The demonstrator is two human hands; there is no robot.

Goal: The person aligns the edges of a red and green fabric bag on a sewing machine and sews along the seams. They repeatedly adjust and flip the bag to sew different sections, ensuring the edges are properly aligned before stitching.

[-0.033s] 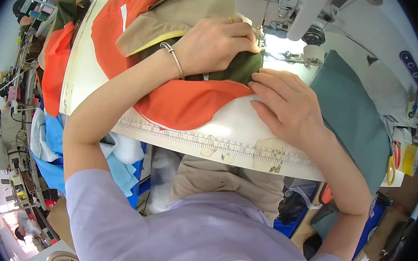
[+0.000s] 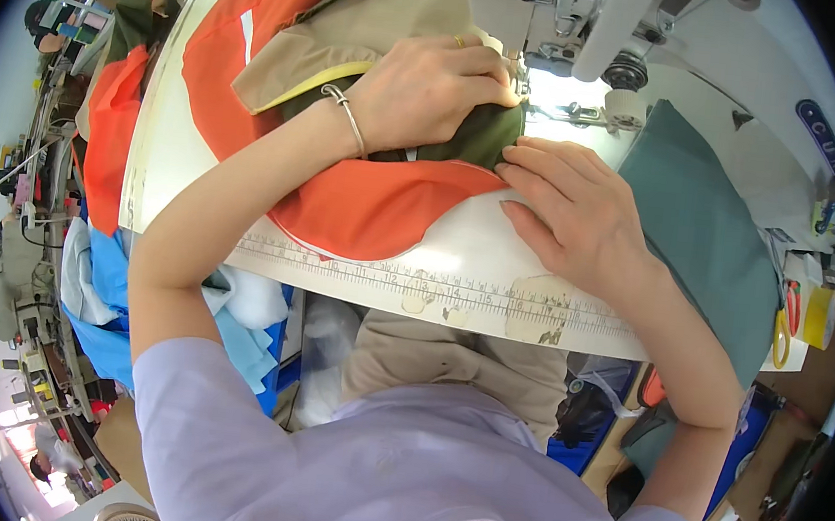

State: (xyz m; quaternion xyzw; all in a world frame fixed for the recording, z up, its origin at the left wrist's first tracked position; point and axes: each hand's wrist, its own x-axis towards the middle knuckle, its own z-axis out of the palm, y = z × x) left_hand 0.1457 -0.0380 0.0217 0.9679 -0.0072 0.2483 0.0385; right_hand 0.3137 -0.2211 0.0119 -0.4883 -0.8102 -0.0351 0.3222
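Note:
A garment of joined cloth lies on the machine bed, with orange fabric (image 2: 372, 211), beige fabric (image 2: 359, 29) edged in yellow, and dark green fabric (image 2: 480, 136). My left hand (image 2: 434, 91) is closed on the dark green fabric, its fingertips beside the presser foot (image 2: 527, 78) of a white sewing machine (image 2: 607, 18). Just right of the needle area, my right hand (image 2: 583, 211) lies with fingers stretched out and thumb apart. Its fingertips touch the right edge of the green and orange cloth. The cloth under my left palm is hidden.
A ruler scale (image 2: 435, 287) runs along the near edge of the white table. Grey-green cloth (image 2: 703, 218) lies on the right, near yellow-handled scissors (image 2: 781, 341) and a yellow tape roll (image 2: 819, 319). Blue cloth (image 2: 105, 271) hangs at the left. Other people sit at machines far left.

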